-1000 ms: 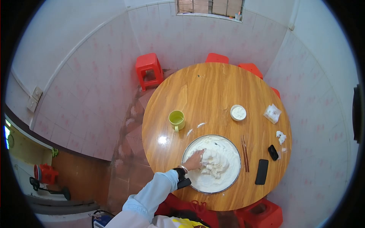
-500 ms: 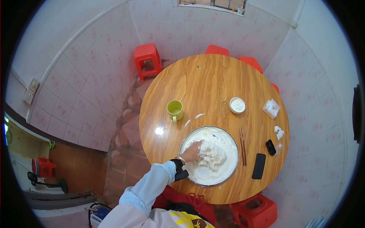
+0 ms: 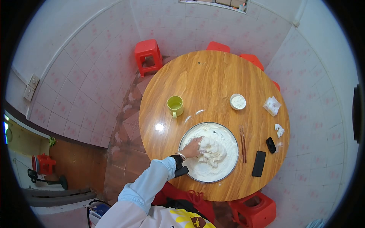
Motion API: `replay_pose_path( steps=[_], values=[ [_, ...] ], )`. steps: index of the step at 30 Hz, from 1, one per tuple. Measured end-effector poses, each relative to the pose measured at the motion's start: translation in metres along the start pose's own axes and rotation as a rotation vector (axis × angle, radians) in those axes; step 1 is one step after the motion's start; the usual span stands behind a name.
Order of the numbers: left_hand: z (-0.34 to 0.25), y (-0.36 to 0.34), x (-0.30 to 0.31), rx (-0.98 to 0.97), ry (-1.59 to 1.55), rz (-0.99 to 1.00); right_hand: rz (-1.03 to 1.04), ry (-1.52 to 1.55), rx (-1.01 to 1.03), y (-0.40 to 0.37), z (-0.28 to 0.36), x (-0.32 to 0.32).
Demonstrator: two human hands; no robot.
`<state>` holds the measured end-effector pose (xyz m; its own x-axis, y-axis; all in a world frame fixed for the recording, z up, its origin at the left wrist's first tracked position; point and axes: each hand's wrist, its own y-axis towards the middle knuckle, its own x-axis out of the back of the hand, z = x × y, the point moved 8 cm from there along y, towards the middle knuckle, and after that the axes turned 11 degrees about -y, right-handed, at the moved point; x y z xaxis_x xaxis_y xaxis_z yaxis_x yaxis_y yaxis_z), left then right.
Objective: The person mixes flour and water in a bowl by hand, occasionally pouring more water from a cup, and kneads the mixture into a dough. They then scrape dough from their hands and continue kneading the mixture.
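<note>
Overall: seen from above through a wide, rounded lens, a person works at a round table in a tiled corner room.
Bench: round wooden bench (image 3: 213, 76), glossy, with streaks of flour near its middle.
Stools: red plastic stools ring it, one against the far wall (image 3: 147, 53) and one at the near edge (image 3: 253, 209).
Basin: wide metal basin (image 3: 224, 169) on the near part of the bench, its inside coated white with flour.
Dough: rough white lump of dough (image 3: 213, 149) at the middle of the basin.
Arm: pale blue sleeve (image 3: 148, 182) reaches in from the lower left, with a dark watch (image 3: 178, 159) at the wrist, over the basin's rim.
Smaller things: black phone (image 3: 259, 163) and chopsticks (image 3: 242, 138) lie just right of the basin; a green mug (image 3: 175, 103) and a small white bowl (image 3: 238, 101) stand beyond it; a plastic packet (image 3: 272, 106) and a crumpled tissue (image 3: 280, 130) sit at the right edge.
Risk: a hard push could probably slide the basin on the glossy wood towards the chopsticks and phone, since no second hand steadies it. Flour may spill over the low rim, and the watch and cuff sit close enough to pick up dough.
Left hand: left hand (image 3: 192, 146) lies palm down at the lump's left side, fingers aimed away from the body and into the dough.
Grip: too small to tell whether the fingers curl round a handful or press flat.
Right hand: out of sight.
</note>
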<state>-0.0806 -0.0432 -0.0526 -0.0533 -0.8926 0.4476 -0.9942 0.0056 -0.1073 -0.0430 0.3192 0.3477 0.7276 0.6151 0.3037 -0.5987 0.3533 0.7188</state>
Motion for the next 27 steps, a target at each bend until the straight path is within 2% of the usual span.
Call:
replay_pose_path(
  steps=[5,7,10,12,14,18,21,24,27],
  values=[
    [0.001,0.004,0.002,-0.054,0.048,-0.017,-0.005,0.003,0.002,0.004,-0.003,-0.009],
    [-0.003,-0.001,0.004,0.005,0.009,-0.011,-0.002,0.005,0.003,0.004,-0.004,-0.011],
    [0.016,0.000,-0.011,-0.089,0.052,-0.052,-0.007,0.005,-0.002,-0.001,-0.006,-0.012],
    [0.012,0.009,0.001,-0.159,0.076,-0.077,-0.013,0.002,-0.015,-0.002,-0.009,-0.011],
    [0.011,0.002,-0.004,-0.059,0.060,-0.013,-0.015,0.003,-0.015,-0.002,-0.011,-0.012],
    [0.008,0.001,-0.007,-0.018,0.068,-0.001,-0.033,0.004,-0.007,-0.001,-0.011,-0.010],
    [0.008,0.005,-0.008,-0.097,0.139,0.037,-0.087,0.007,0.030,0.001,-0.007,0.001],
    [0.006,0.002,-0.001,-0.040,0.100,0.017,-0.147,-0.003,0.089,0.006,0.002,0.020],
    [0.003,0.002,0.002,-0.027,0.063,0.026,-0.348,-0.076,0.264,0.020,0.034,0.069]
  ],
)
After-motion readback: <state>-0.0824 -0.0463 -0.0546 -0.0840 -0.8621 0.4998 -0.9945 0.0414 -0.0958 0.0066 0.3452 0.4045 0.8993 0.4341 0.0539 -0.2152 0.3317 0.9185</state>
